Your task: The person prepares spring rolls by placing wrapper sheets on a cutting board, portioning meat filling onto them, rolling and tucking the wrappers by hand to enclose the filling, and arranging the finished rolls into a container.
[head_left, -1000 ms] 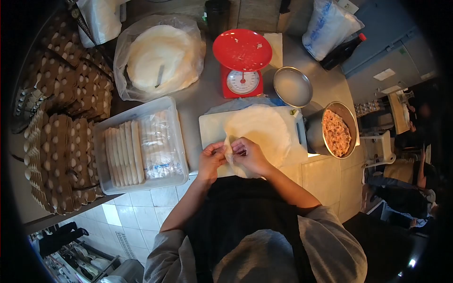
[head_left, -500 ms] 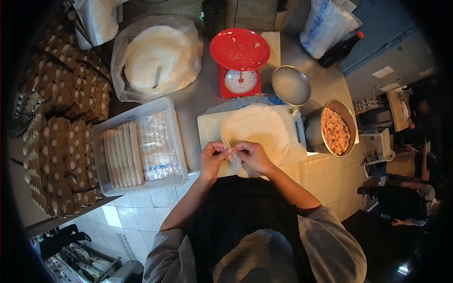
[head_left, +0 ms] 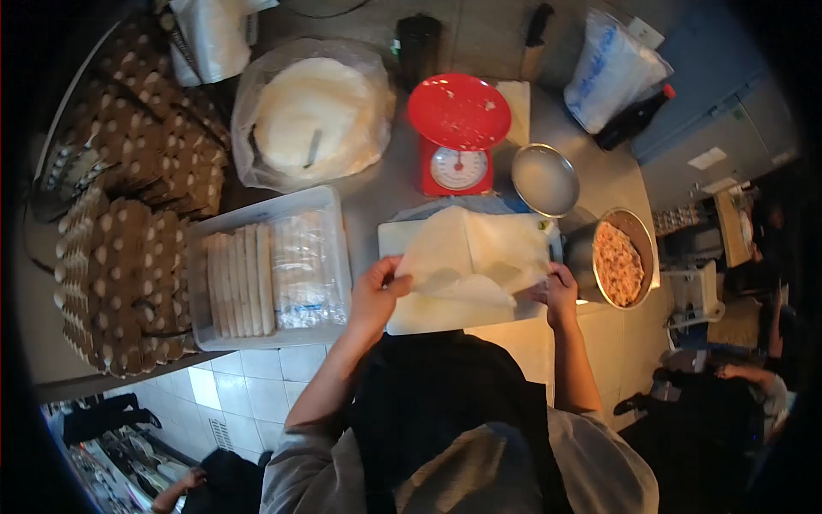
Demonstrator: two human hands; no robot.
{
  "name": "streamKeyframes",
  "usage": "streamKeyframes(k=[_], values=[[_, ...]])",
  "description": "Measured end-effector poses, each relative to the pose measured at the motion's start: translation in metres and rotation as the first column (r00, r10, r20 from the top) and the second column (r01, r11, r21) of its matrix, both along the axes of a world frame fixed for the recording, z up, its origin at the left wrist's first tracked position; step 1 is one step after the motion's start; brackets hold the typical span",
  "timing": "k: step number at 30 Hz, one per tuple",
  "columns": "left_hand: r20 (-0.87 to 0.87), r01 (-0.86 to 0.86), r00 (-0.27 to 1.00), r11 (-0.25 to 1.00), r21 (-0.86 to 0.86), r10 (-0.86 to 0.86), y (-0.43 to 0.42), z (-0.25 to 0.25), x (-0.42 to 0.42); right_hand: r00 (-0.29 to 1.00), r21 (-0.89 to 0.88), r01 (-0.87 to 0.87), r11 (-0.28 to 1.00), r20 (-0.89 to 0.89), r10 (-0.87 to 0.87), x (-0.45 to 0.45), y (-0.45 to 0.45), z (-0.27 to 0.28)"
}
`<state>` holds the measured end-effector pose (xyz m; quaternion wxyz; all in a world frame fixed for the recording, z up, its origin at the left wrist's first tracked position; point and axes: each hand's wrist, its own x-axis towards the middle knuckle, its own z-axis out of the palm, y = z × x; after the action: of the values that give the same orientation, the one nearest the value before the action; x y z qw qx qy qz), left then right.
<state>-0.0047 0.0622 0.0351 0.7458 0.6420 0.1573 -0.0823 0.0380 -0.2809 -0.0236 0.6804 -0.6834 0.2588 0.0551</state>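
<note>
Thin dough wrapper (head_left: 505,244): over the cutting board (head_left: 394,233), between both hands, long axis nine to three o'clock.
Left hand (head_left: 375,295): pinching nine o'clock edge.
Right hand (head_left: 559,295): pinching three o'clock edge.

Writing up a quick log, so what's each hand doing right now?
Left hand: closed, pinching the left edge of a thin pale sheet.
Right hand: closed, pinching the same sheet at its right edge.

Kitchen scale (head_left: 459,111): glossy red | round bowl (head_left: 545,180): shiny metal | storage tub (head_left: 202,295): translucent plastic | egg trays (head_left: 128,257): rough, matt
</note>
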Motion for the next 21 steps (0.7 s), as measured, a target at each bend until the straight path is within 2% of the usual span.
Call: streamKeyframes(k=[1, 3, 5, 6, 7, 9, 11, 12, 13, 14, 15, 16, 17, 18, 19, 20, 21], values=[[0.003, -0.061, 0.998, 0.995, -0.074, 0.061, 0.007, 0.020, 0.010, 1.000, 0.013, 0.011, 1.000, 0.010, -0.011, -0.003, -0.003, -0.002], [0.006, -0.180, 0.984, 0.983, -0.040, 0.181, 0.028, 0.073, 0.036, 0.995, 0.030, 0.104, 0.994, -0.011, -0.104, -0.005, -0.006, -0.011], [0.155, -0.072, 0.986, 0.996, 0.059, 0.062, 0.064, 0.111, 0.072, 0.997, 0.034, 0.072, 0.997, -0.015, -0.072, -0.006, -0.015, -0.017], [0.225, -0.070, 0.973, 0.992, 0.109, 0.044, 0.077, 0.132, 0.091, 0.998, 0.033, 0.062, 0.998, -0.020, -0.062, -0.007, -0.017, -0.018], [0.319, -0.051, 0.947, 0.998, 0.036, 0.037, 0.094, 0.144, 0.113, 0.999, 0.010, 0.047, 0.999, -0.002, -0.047, -0.008, -0.017, -0.019], [0.431, -0.068, 0.902, 0.996, 0.066, 0.033, 0.124, 0.182, 0.154, 0.999, -0.042, 0.017, 0.999, 0.032, -0.016, -0.006, -0.018, -0.019], [0.502, -0.152, 0.864, 0.972, 0.178, 0.043, 0.153, 0.207, 0.183, 0.996, -0.137, -0.022, 0.990, 0.078, 0.033, -0.005, -0.022, -0.026], [0.500, -0.255, 0.858, 0.944, 0.211, 0.119, 0.176, 0.202, 0.196, 0.994, -0.186, -0.035, 0.982, 0.099, 0.054, -0.005, -0.025, -0.028], [0.502, -0.348, 0.844, 0.905, 0.244, 0.189, 0.182, 0.202, 0.200, 0.997, -0.141, -0.016, 0.990, 0.074, 0.026, -0.006, -0.022, -0.022], [0.426, -0.506, 0.837, 0.781, 0.365, 0.344, 0.183, 0.193, 0.199, 0.999, -0.098, 0.011, 0.995, 0.048, -0.006, -0.006, -0.017, -0.018], [0.504, -0.573, 0.813, 0.556, 0.602, 0.291, 0.206, 0.160, 0.206, 0.999, -0.055, 0.044, 0.998, 0.020, -0.043, -0.005, -0.013, -0.014], [0.568, -0.605, 0.796, 0.263, 0.751, 0.208, 0.225, 0.126, 0.216, 0.997, -0.025, 0.070, 0.997, 0.015, -0.070, -0.001, -0.013, -0.019], [0.532, -0.590, 0.807, 0.356, 0.724, 0.257, 0.187, 0.129, 0.190, 0.993, -0.127, 0.035, 0.991, 0.116, -0.020, -0.001, -0.012, -0.028], [0.584, -0.551, 0.807, 0.467, 0.691, 0.088, 0.182, 0.106, 0.185, 0.978, -0.236, 0.004, 0.972, 0.203, 0.045, -0.002, -0.010, -0.033], [0.593, -0.488, 0.800, 0.681, 0.546, 0.097, 0.144, 0.097, 0.161, 0.962, -0.172, -0.011, 0.985, 0.267, 0.057, 0.001, -0.002, -0.031], [0.461, -0.333, 0.888, 0.691, 0.641, 0.001, 0.133, 0.070, 0.153, 0.952, -0.164, -0.076, 0.984, 0.282, 0.120, 0.004, 0.015, -0.007], [0.461, -0.208, 0.887, 0.874, 0.440, -0.021, 0.098, 0.056, 0.129, 0.906, -0.212, -0.176, 0.961, 0.346, 0.242, 0.007, 0.029, 0.012]])
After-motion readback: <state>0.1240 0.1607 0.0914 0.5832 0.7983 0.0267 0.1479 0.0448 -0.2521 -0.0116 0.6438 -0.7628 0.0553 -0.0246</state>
